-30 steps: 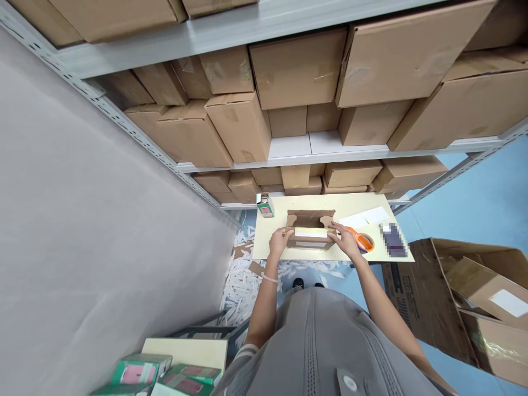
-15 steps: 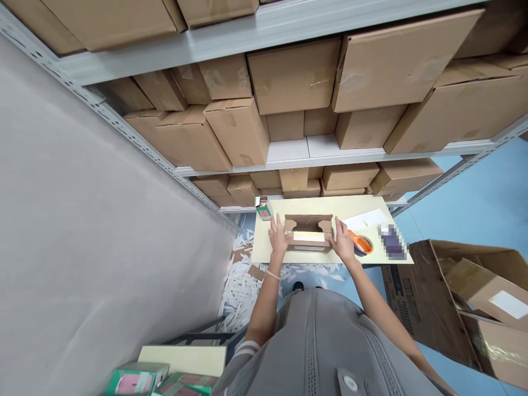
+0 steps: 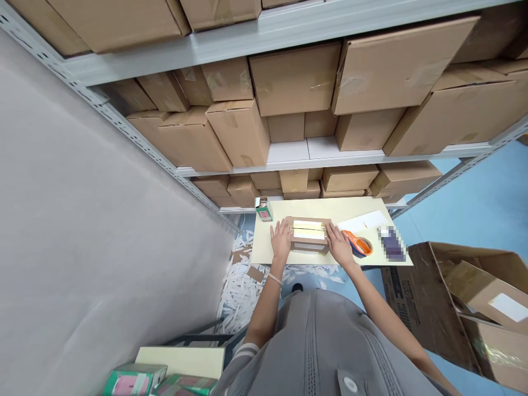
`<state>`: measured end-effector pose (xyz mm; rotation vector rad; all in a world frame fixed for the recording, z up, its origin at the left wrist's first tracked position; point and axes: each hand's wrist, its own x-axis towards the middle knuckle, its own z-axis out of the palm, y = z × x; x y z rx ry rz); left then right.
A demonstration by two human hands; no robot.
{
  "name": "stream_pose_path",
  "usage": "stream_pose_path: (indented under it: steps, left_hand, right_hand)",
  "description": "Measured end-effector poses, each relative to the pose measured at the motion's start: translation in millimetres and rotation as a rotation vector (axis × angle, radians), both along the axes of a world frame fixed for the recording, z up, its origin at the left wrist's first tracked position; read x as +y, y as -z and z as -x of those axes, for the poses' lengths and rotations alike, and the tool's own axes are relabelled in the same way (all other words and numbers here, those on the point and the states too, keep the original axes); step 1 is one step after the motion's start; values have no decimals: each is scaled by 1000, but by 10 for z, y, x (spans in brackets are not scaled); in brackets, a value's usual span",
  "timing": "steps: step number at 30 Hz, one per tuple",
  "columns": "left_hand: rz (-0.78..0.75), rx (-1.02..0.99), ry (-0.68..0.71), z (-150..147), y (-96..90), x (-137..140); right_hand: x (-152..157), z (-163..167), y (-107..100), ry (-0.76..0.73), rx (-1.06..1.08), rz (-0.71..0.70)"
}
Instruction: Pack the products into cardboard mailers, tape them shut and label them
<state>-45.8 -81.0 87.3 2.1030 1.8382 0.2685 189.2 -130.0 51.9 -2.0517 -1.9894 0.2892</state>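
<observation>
A small cardboard box (image 3: 310,238) lies on the pale yellow tabletop (image 3: 268,252), its top flaps folded down to meet at a narrow seam. Pale strips of label and clear tape run along both flaps. My left hand (image 3: 281,240) holds the box's left end, fingers along the edge. At the opposite end, my right hand (image 3: 340,244) grips the right side, its fingers on the flap edge. Just right of that hand sits an orange and blue tape dispenser (image 3: 359,245). The undersides of both hands are hidden.
A green and white small box (image 3: 263,210) stands at the table's back left. White paper (image 3: 363,221) and a blurred dark item (image 3: 392,243) lie on the right. Shelves (image 3: 289,153) of cartons rise behind. A large open carton (image 3: 416,297) stands right; paper shreds (image 3: 239,297) cover the floor.
The box's raised far flap has come down, so the opening seen before is covered. Both hands have shifted slightly inward over the box ends.
</observation>
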Motion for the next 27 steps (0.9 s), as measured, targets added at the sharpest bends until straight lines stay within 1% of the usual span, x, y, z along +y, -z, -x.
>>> stream_pose_path:
  steps: [3,5,9,13,16,21,27]
  left_hand:
    - [17,-40,15,7,67,-114]
    - [-2,-54,26,-14,84,-179]
    - [-41,-64,60,-128,58,-262]
    - [-52,-83,160,-309,22,-309]
    - [-77,-45,213,-438,38,-336]
    - [-89,67,248,-528,187,-355]
    - [-217,141,274,-505,388,-333]
  right_hand:
    - [-117,5,97,-9,15,18]
    - [-135,3,121,-9,11,22]
    - [-96,12,105,7,11,36]
    - [-101,31,71,6,28,49]
    - [-135,34,59,-4,34,50]
    - [-164,29,92,-17,24,6]
    - [-149,-4,162,-54,55,-102]
